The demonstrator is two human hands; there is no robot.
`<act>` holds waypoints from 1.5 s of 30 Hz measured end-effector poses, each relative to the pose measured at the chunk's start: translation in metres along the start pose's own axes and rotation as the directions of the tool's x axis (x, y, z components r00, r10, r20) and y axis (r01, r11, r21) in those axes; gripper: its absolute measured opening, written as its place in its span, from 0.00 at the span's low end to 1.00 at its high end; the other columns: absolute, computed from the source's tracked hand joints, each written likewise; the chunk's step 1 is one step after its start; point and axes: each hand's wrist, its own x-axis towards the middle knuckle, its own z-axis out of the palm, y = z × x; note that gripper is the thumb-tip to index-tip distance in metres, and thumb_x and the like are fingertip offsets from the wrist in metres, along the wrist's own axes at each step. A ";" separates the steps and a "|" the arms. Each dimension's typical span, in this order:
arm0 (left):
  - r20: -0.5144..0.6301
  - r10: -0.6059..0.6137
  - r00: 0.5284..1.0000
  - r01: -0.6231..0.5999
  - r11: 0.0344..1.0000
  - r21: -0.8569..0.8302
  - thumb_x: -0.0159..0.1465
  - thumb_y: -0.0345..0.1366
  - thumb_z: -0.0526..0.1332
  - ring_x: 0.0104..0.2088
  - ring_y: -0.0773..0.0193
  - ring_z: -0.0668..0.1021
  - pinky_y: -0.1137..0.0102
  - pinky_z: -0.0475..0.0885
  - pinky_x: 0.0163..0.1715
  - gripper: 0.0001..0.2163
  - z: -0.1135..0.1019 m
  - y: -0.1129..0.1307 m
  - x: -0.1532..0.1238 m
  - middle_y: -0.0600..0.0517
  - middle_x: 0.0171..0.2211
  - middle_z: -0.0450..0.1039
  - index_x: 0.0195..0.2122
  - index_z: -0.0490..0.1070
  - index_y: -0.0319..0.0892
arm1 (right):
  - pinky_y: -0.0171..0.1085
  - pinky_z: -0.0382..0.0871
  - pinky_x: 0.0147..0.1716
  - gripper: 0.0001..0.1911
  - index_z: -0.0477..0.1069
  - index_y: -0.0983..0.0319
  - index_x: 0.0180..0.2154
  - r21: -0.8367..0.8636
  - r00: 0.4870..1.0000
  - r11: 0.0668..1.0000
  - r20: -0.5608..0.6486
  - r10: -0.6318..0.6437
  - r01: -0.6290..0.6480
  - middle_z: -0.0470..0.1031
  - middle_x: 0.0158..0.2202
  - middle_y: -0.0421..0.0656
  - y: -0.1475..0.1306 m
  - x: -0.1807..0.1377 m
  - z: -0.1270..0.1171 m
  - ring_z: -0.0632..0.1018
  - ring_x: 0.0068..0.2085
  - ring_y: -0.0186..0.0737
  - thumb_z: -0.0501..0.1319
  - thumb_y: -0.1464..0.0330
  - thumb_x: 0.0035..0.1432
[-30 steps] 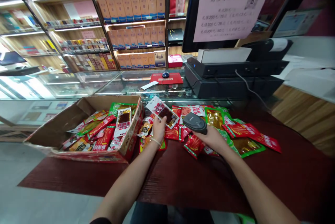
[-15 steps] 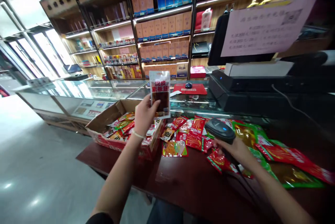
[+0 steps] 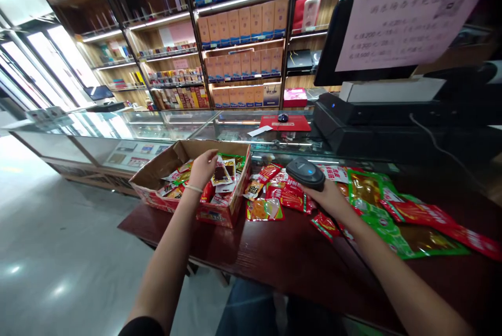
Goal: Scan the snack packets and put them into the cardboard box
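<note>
My left hand [image 3: 202, 167] hovers over an open cardboard box [image 3: 157, 171] full of snack packets, fingers loosely spread. A white packet with a dark centre [image 3: 220, 174] lies in the box just beside its fingertips. My right hand [image 3: 332, 199] grips a dark handheld barcode scanner [image 3: 306, 172] above a heap of red and green snack packets [image 3: 288, 196] spread on the dark red table [image 3: 274, 257].
Large green and red packets [image 3: 396, 215] lie to the right. Behind the table stand a glass counter [image 3: 164, 124], a black till with a monitor [image 3: 376, 116] and a pink paper notice [image 3: 408, 22]. Shelves of boxed goods [image 3: 243, 53] fill the back wall. Shiny floor on the left.
My left hand lifted the white packet up, then came down over the box, where the packet now lies. The scanner hand stayed over the heap. The view shifted left.
</note>
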 end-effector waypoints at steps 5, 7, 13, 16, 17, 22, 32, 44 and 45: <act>-0.102 0.175 0.979 -0.185 0.977 -0.102 0.66 0.37 0.56 0.47 0.59 0.79 0.64 0.72 0.50 0.14 -0.010 0.042 -0.016 0.48 0.47 0.78 0.49 0.75 0.44 | 0.45 0.74 0.34 0.22 0.75 0.60 0.42 0.027 1.000 1.000 -0.004 0.005 -0.005 0.79 0.27 0.43 0.002 -0.004 0.002 0.80 0.36 0.51 0.67 0.54 0.49; -0.083 0.210 0.974 -0.221 0.963 -0.155 0.66 0.37 0.56 0.47 0.59 0.78 0.65 0.72 0.50 0.14 -0.009 0.067 -0.029 0.49 0.48 0.78 0.50 0.75 0.45 | 0.44 0.74 0.32 0.22 0.75 0.60 0.43 0.039 1.000 0.999 0.018 0.017 -0.018 0.79 0.26 0.43 0.004 -0.005 0.003 0.80 0.35 0.51 0.66 0.53 0.50; 0.086 0.198 0.976 -0.130 0.856 -0.501 0.62 0.32 0.61 0.47 0.55 0.78 0.60 0.68 0.55 0.12 0.042 0.113 -0.068 0.49 0.44 0.79 0.45 0.78 0.46 | 0.41 0.72 0.26 0.20 0.74 0.59 0.39 0.041 0.996 0.996 0.027 0.084 -0.085 0.75 0.19 0.40 0.014 -0.013 0.003 0.78 0.26 0.46 0.66 0.52 0.51; 0.151 0.136 0.979 -0.020 0.806 -0.592 0.59 0.29 0.63 0.48 0.52 0.77 0.57 0.65 0.58 0.12 0.092 0.103 -0.073 0.48 0.44 0.79 0.43 0.79 0.47 | 0.38 0.68 0.21 0.18 0.73 0.59 0.35 0.058 0.992 0.990 0.031 0.123 -0.125 0.71 0.16 0.37 0.022 -0.016 0.000 0.74 0.19 0.41 0.65 0.52 0.52; 0.165 0.119 0.979 -0.002 0.816 -0.579 0.58 0.28 0.63 0.48 0.51 0.76 0.57 0.64 0.59 0.13 0.109 0.096 -0.074 0.48 0.44 0.78 0.43 0.79 0.47 | 0.38 0.67 0.20 0.17 0.72 0.59 0.32 0.067 0.990 0.988 0.035 0.136 -0.138 0.70 0.15 0.37 0.024 -0.016 -0.001 0.72 0.18 0.40 0.65 0.52 0.53; 0.201 0.119 0.972 -0.047 0.943 -0.330 0.52 0.20 0.59 0.59 0.48 0.67 0.51 0.55 0.63 0.21 0.168 0.053 -0.082 0.41 0.53 0.71 0.45 0.76 0.43 | 0.36 0.64 0.19 0.18 0.67 0.58 0.27 0.110 0.983 0.976 0.035 0.182 -0.185 0.69 0.14 0.37 0.030 -0.017 -0.005 0.70 0.16 0.37 0.64 0.51 0.54; 0.150 0.103 0.983 -0.020 0.880 -0.474 0.57 0.20 0.54 0.58 0.52 0.70 0.58 0.59 0.62 0.26 0.164 0.044 -0.092 0.44 0.56 0.70 0.56 0.69 0.45 | 0.38 0.66 0.22 0.17 0.72 0.60 0.36 0.078 0.978 0.975 0.053 0.202 -0.206 0.70 0.15 0.36 0.033 -0.018 0.004 0.71 0.18 0.40 0.65 0.53 0.53; 0.509 -0.269 0.818 0.547 0.086 -0.833 0.56 0.41 0.69 0.30 0.63 0.80 0.67 0.76 0.35 0.19 0.177 0.065 -0.097 0.51 0.32 0.77 0.46 0.68 0.41 | 0.36 0.63 0.18 0.17 0.70 0.58 0.34 0.107 0.971 0.965 0.028 0.237 -0.239 0.69 0.15 0.36 0.033 -0.019 0.003 0.69 0.16 0.37 0.65 0.53 0.53; 0.537 -0.274 0.798 0.564 0.026 -0.825 0.57 0.41 0.68 0.30 0.63 0.80 0.67 0.76 0.34 0.19 0.175 0.067 -0.097 0.52 0.32 0.77 0.47 0.67 0.43 | 0.36 0.64 0.19 0.17 0.70 0.59 0.36 0.091 0.972 0.968 0.042 0.231 -0.234 0.70 0.16 0.37 0.033 -0.019 0.002 0.70 0.16 0.38 0.65 0.53 0.53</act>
